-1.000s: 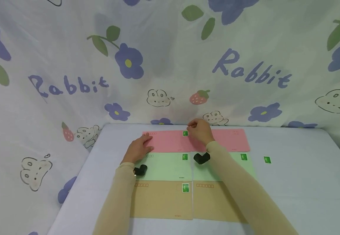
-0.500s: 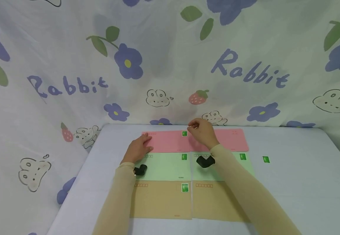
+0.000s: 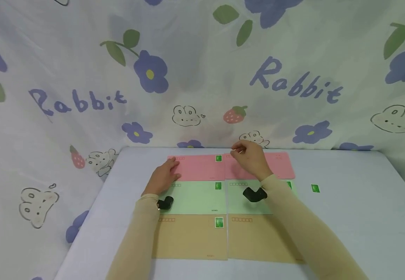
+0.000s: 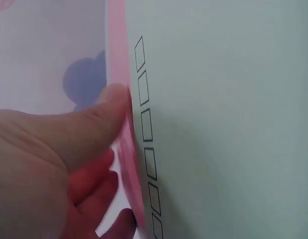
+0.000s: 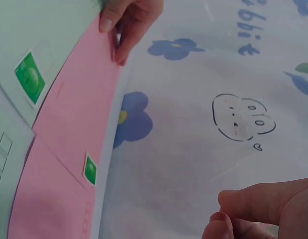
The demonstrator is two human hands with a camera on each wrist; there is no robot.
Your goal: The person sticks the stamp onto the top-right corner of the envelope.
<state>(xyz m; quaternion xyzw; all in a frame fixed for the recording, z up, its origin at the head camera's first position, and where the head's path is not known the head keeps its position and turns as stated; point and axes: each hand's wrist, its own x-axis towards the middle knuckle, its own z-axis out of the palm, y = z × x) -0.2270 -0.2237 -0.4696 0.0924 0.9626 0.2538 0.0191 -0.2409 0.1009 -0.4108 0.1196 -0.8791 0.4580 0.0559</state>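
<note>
My left hand (image 3: 162,178) rests over the left end of a pink envelope (image 3: 200,168), thumb near its lower edge and fingertips at its upper corner. That envelope bears a green stamp (image 3: 218,158) at its upper right. Raised above a second pink envelope (image 3: 280,166), my right hand (image 3: 253,157) pinches thumb and forefinger together. A tiny pale scrap shows at its fingertips; I cannot tell what it is. At the upper right of this second envelope no stamp shows. A loose green stamp (image 3: 315,188) lies on the table to the right.
Two light green envelopes (image 3: 198,202) with green stamps lie below the pink ones. Nearer still are two brown envelopes (image 3: 188,241), the right one partly covered by my right sleeve (image 3: 311,229). A patterned cloth (image 3: 202,85) hangs behind the white table (image 3: 356,214).
My right hand has drifted right, away from the stamp on the left pink envelope, still pinched. The left hand has stayed in place.
</note>
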